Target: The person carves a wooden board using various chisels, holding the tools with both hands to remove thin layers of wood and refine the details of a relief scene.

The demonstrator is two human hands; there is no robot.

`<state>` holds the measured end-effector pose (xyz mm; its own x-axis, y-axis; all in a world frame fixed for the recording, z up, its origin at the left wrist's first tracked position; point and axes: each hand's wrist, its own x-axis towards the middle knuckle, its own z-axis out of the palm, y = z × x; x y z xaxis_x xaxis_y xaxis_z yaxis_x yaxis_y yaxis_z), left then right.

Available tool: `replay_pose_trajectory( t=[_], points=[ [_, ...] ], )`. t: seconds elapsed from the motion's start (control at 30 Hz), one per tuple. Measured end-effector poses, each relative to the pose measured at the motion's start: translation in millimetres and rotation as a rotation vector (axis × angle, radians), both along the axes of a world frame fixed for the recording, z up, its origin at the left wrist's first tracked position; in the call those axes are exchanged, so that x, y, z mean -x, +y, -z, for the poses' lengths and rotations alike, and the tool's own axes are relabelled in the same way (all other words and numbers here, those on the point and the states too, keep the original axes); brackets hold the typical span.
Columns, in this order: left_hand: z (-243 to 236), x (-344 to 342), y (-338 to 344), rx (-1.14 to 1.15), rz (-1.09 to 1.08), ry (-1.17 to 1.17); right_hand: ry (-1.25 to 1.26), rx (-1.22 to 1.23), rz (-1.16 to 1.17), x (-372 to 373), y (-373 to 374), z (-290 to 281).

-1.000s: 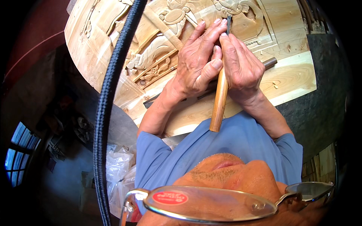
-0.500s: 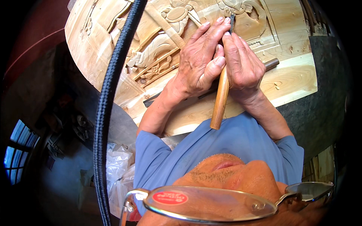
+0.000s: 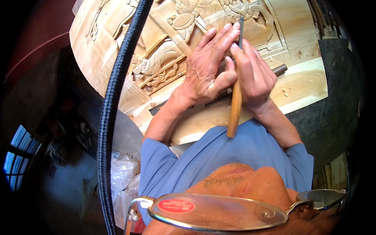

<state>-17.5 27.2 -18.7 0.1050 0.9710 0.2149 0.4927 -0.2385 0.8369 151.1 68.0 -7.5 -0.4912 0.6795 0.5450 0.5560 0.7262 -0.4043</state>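
My right hand (image 3: pixel 256 78) is wrapped round a wood-carving chisel (image 3: pixel 235 111). The tool's wooden handle slants back toward my chest, and its narrow dark blade points at the relief on a pale carved wooden panel (image 3: pixel 305 78). Beside it, my left hand (image 3: pixel 205 66) rests with fingers stretched out over the carving. Its fingertips lie close against the blade, and its thumb stands apart near the handle. Raised figures and scrolls cover the panel ahead of both hands. The blade's exact contact with the wood is too small to tell.
Under my wrists another tool with a dark rod-like end (image 3: pixel 280 69) lies across the panel. A dark flat tool end (image 3: pixel 154 109) shows by my left forearm. Small wood chips (image 3: pixel 285 93) lie at right. A black braided cable (image 3: pixel 111 105) hangs at left, above clear plastic bags (image 3: pixel 122 176).
The chisel's handle has swung slightly right, and more of its blade shows. My right hand has shifted a little down; the left hand stays nearly in place with its thumb lifted somewhat.
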Motion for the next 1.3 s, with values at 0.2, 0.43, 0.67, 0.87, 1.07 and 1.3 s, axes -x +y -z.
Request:
replay_pose_trajectory(
  t=[0.2, 0.43, 0.67, 0.87, 1.07, 1.3],
  points=[
    [3, 5, 0, -0.040, 0.050, -0.028, 0.031, 0.038, 0.028, -19, 6, -7],
    [-2, 5, 3, -0.090, 0.072, 0.179, 0.026, 0.067, -0.003, -27, 10, -11],
    [-7, 7, 21, -0.150, 0.077, 0.442, 0.058, 0.063, 0.012, -25, 14, -12],
    [-1, -2, 23, -0.142, -0.125, 0.276, 0.067, 0.121, 0.017, -22, 14, -14],
    [-5, 6, 7, -0.060, -0.114, -0.071, 0.059, 0.087, -0.063, -17, 11, -9],
    [0, 2, 4, -0.110, -0.013, 0.064, 0.025, 0.080, -0.045, -16, 10, -9]
  ],
)
